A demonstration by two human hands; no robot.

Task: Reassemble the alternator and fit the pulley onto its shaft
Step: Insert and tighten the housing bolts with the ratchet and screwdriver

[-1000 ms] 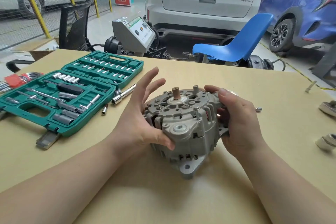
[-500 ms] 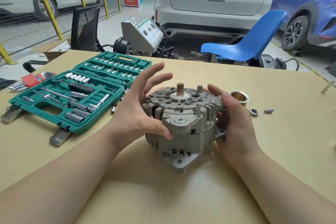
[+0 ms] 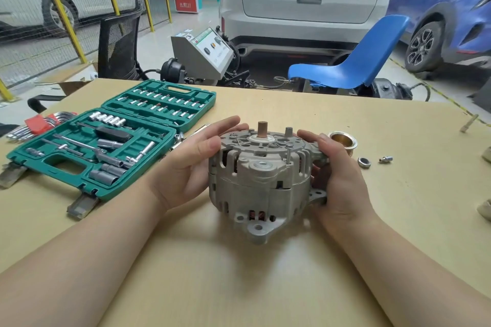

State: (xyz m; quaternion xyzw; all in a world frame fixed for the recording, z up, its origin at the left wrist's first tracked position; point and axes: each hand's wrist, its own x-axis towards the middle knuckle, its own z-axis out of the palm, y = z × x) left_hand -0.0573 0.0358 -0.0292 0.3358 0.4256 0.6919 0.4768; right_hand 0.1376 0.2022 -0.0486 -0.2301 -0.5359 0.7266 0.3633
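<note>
Matt grey cast-metal alternator (image 3: 261, 183), glossy brass-coloured pulley (image 3: 343, 141), green plastic toolcase (image 3: 87, 186)

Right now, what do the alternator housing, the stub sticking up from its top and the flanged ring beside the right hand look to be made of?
Alternator housing: likely cast aluminium, matte pale grey with a slightly grainy, ribbed surface. Stub: copper-brown and dull, possibly copper or a coated sleeve; unclear. Flanged ring: brass-like, shiny yellow inside with a bright polished rim.
</note>
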